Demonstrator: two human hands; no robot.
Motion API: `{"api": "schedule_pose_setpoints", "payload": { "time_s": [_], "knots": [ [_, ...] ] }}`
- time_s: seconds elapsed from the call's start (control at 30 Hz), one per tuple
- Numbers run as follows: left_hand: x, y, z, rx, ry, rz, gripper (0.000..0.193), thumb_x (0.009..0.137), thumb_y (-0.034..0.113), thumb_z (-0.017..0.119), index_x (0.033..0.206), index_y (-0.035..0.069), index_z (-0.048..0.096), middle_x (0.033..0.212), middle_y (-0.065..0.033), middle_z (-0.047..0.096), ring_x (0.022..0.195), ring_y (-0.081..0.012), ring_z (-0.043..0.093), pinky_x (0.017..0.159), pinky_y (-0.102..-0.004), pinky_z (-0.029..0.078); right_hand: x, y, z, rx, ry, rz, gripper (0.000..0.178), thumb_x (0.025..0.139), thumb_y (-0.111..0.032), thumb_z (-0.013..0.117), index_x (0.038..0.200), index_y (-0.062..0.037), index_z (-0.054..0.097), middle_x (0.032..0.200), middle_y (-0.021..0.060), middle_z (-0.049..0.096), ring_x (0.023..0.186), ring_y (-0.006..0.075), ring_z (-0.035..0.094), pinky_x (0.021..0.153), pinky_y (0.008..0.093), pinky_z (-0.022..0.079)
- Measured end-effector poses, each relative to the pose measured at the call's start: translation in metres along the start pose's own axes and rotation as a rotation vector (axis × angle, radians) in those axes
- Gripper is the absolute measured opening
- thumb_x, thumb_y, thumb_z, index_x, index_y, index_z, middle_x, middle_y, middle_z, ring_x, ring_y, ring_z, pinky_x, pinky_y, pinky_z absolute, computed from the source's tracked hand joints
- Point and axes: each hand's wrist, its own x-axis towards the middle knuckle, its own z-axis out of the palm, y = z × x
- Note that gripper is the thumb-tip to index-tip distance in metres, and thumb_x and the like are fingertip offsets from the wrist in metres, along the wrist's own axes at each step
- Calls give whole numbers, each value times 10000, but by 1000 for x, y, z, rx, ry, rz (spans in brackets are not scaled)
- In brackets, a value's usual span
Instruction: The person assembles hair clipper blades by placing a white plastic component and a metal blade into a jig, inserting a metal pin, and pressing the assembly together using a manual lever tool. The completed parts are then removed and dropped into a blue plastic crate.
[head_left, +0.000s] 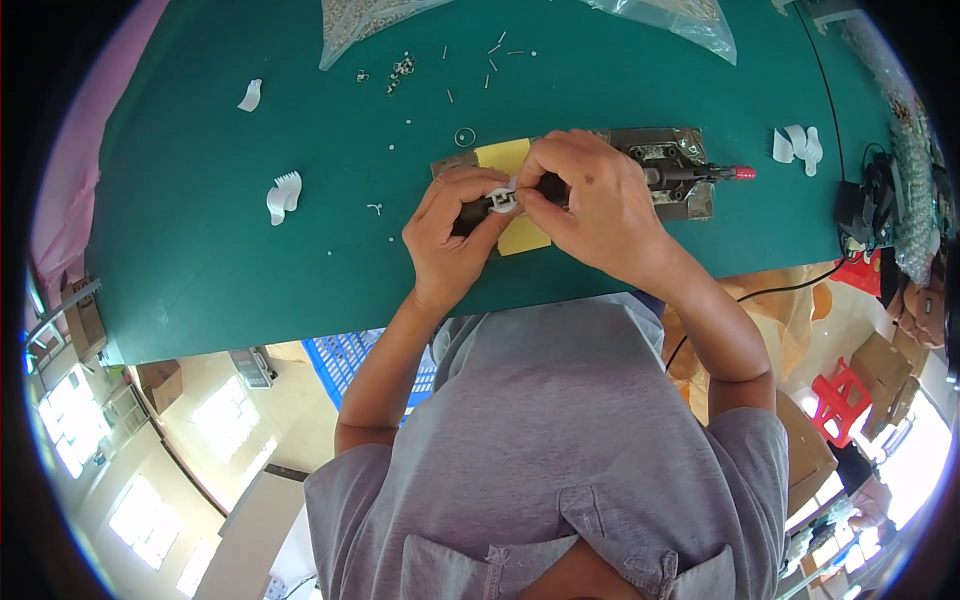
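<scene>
Above a yellow pad (524, 236), my left hand (447, 228) pinches a small white plastic claw clip (502, 200) between thumb and fingers. My right hand (598, 198) is closed at the clip's right side, thumb and index finger pressed together on it. Whether a spring or pin sits between those fingertips is too small to tell. Behind the fingers lies a dark metal fixture, with a toggle clamp (690, 174) with a red tip to the right of my right hand. Part of the fixture is covered by my hands.
White toothed clip pieces lie at the left (285, 197) and right (797, 147) of the green table (200, 270). Small springs (402, 67) and several thin metal pins (491, 66) are scattered beyond my hands. Clear plastic bags (375, 25) of small parts rest at the far edge. A black adapter (853, 208) sits far right.
</scene>
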Motion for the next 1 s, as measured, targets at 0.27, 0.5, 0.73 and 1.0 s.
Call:
{"api": "schedule_pose_setpoints", "payload": {
  "time_s": [0.27, 0.5, 0.73, 1.0],
  "knots": [
    [2, 1, 1, 98, 30, 92, 308, 775, -16, 894, 1036, 7, 731, 1070, -110, 748, 969, -221, 718, 794, -311, 587, -12, 0, -26, -205, 249, -209, 151, 818, -44, 785, 938, -106, 716, 939, 22, 712, 841, 234, 651, 763, 383, 467],
    [4, 1, 0, 113, 27, 128, 326, 751, -11, 904, 1030, 9, 735, 1046, -105, 745, 945, -228, 714, 784, -318, 584, -28, -3, -32, -242, 260, -153, 164, 813, -32, 799, 947, -96, 729, 924, 29, 725, 820, 248, 654, 764, 382, 476],
    [3, 0, 1, 88, 44, 90, 315, 764, 2, 894, 1040, 33, 747, 1039, -90, 744, 935, -216, 707, 739, -310, 584, -21, -8, -8, -193, 162, -229, 164, 818, -50, 803, 962, -86, 733, 993, 36, 707, 922, 263, 648, 809, 396, 483],
    [2, 1, 3, 97, 64, 104, 315, 764, 8, 891, 1044, 41, 750, 1032, -76, 741, 919, -198, 696, 679, -297, 576, -19, -8, -3, -98, 170, -179, 156, 817, -13, 791, 952, -65, 734, 981, 52, 693, 894, 283, 647, 770, 412, 531]
  ]
}}
